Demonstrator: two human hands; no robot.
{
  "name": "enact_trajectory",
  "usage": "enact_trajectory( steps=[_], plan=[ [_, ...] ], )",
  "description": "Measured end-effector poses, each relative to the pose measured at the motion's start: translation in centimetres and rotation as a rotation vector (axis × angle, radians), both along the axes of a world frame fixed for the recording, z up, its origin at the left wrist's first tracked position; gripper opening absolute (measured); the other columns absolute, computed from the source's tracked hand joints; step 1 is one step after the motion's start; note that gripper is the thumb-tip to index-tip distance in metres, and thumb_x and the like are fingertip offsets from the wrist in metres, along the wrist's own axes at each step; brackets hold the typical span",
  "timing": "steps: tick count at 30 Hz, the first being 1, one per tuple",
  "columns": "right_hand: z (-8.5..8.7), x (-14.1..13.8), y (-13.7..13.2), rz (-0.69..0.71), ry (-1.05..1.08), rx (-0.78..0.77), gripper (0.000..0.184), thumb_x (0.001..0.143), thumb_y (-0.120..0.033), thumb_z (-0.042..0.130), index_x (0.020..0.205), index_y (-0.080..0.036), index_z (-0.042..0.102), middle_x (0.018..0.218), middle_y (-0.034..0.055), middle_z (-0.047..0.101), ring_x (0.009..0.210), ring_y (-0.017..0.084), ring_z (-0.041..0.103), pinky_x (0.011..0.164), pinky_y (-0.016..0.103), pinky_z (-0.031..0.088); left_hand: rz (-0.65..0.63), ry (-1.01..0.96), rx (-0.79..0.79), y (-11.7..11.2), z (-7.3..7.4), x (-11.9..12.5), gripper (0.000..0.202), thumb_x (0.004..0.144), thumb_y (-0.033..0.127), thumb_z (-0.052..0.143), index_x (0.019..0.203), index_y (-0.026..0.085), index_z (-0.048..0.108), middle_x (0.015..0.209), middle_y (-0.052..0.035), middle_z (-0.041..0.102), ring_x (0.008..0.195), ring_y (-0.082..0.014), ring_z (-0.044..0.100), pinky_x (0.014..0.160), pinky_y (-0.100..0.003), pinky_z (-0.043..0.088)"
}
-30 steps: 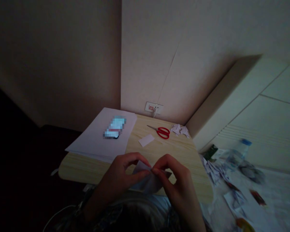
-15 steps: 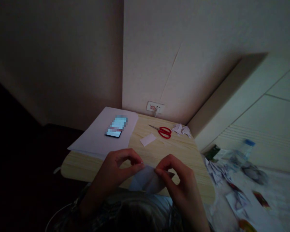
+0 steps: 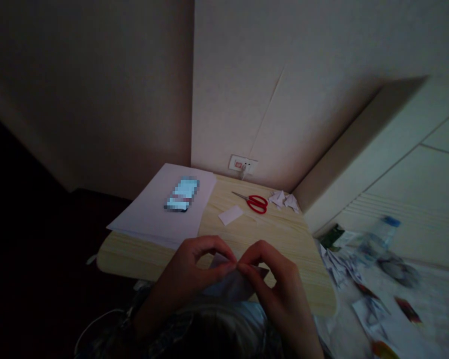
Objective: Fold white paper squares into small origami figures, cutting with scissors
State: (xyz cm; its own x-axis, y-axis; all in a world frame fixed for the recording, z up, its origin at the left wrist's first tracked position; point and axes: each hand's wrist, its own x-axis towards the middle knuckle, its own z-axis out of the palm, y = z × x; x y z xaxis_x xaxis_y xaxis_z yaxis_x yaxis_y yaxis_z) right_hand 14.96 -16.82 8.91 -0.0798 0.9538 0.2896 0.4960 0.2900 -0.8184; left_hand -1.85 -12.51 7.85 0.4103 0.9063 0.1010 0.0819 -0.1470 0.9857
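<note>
Between my hands, over the near edge of the wooden table, is a folded sheet of white paper. My left hand pinches the paper's upper edge between thumb and forefinger. Right beside it, my right hand pinches the same edge, and the two sets of fingertips nearly touch. A pointed corner of the paper sticks out under my right fingers. Farther back lie a small white paper rectangle and red-handled scissors.
White sheets with a lit phone on them cover the table's left side. Folded paper pieces sit at the back right corner. A wall socket holds a plug. Right of the table are a plastic bottle and scattered papers.
My left hand has moved right along the paper's edge, bringing its fingertips up against those of my right hand. The right hand has stayed nearly in place. The view has shifted slightly.
</note>
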Motion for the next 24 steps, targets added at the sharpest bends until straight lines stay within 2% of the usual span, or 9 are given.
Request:
enact_trajectory(
  steps=[10,24],
  plan=[
    [0.14,0.59,0.19,-0.032,-0.011,0.027,0.016,0.082,-0.015,0.062,0.067,-0.02,0.06,0.063,-0.0022,0.058,0.059,0.013,0.054,0.053,0.021,0.039,0.068,-0.019,0.027,0.55,-0.09,-0.97,0.007,0.07,0.019,0.066,0.063,0.017,0.063,0.064,0.001,0.062,0.065,-0.0134,0.056,0.065,-0.024,0.045],
    [0.02,0.81,0.31,-0.023,-0.02,0.022,0.014,0.083,-0.015,0.061,0.069,-0.019,0.06,0.064,-0.002,0.059,0.06,0.012,0.054,0.054,0.021,0.039,0.091,-0.018,-0.044,0.92,-0.53,-0.97,0.008,0.069,0.021,0.07,0.063,0.018,0.066,0.064,0.0025,0.064,0.066,-0.0126,0.057,0.066,-0.022,0.044]
  ],
)
